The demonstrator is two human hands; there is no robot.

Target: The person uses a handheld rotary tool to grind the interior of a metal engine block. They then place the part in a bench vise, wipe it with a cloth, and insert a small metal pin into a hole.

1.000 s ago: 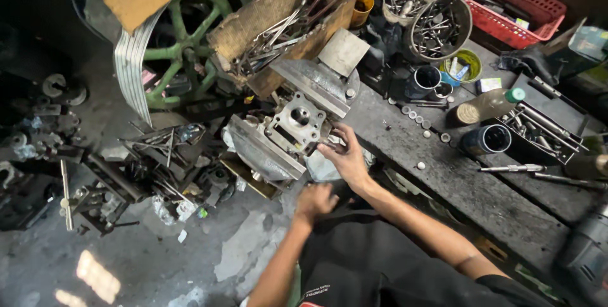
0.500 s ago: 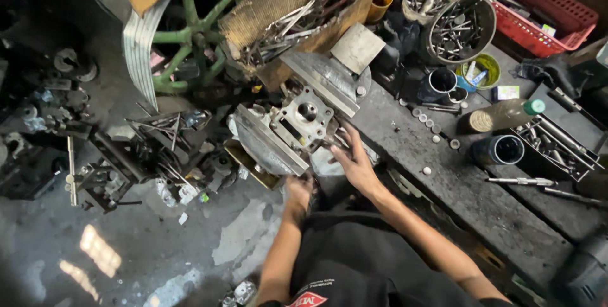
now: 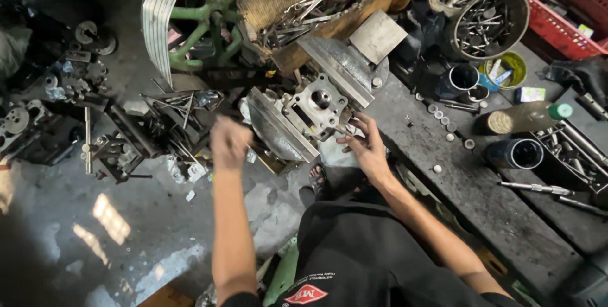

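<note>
A grey metal engine cylinder block (image 3: pixel 318 105) with a round bore sits clamped between the jaws of a bench vise (image 3: pixel 278 129) at the edge of a dark workbench (image 3: pixel 481 199). My right hand (image 3: pixel 363 145) rests open on the block's near right side, fingers spread against it. My left hand (image 3: pixel 229 142) is out to the left of the vise, blurred, above a heap of metal parts (image 3: pixel 139 136) on the floor. Whether it holds anything cannot be made out.
Tins of bolts and rods (image 3: pixel 491 25) and a red basket (image 3: pixel 560 12) stand at the back right. A dark cylinder (image 3: pixel 516 153), a bottle (image 3: pixel 522 117) and loose washers lie on the bench. A green wheel (image 3: pixel 212 9) and a box of wrenches (image 3: pixel 316 3) sit behind the vise.
My left arm has swung from beneath the vise out to the left and up. My right hand has stayed on the cylinder block. The view has shifted slightly.
</note>
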